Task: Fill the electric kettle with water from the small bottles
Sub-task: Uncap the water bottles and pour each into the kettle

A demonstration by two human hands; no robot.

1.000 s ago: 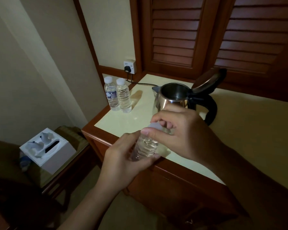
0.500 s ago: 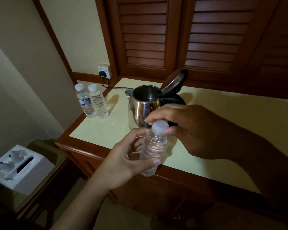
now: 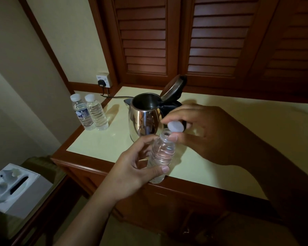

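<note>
The left hand grips a small clear ribbed plastic bottle around its lower body, thumb in front and fingers curled behind. It holds the bottle nearly upright over the front edge of the cream worktop, neck open. The right hand pinches the round white screw cap between thumb and fingertips, just above and beside the neck, off the thread.

Just behind both hands, toward the middle of the worktop, stands the polished stainless steel electric kettle. Its hinged steel lid is tipped up and back, the mouth open. The right hand covers most of the kettle's black handle.

At the rear left corner two more small clear water bottles stand capped and touching. The left bottle bears a dark blue label with white marks too small to read. The right bottle shows only its ribbed side.

Behind them a black plug sits in a white wall socket, whose lettering is too small to read. A black cord runs toward the kettle. Dark louvred wooden doors rise behind the worktop. A white cardboard tissue box sits on a lower surface beyond the left edge.
</note>
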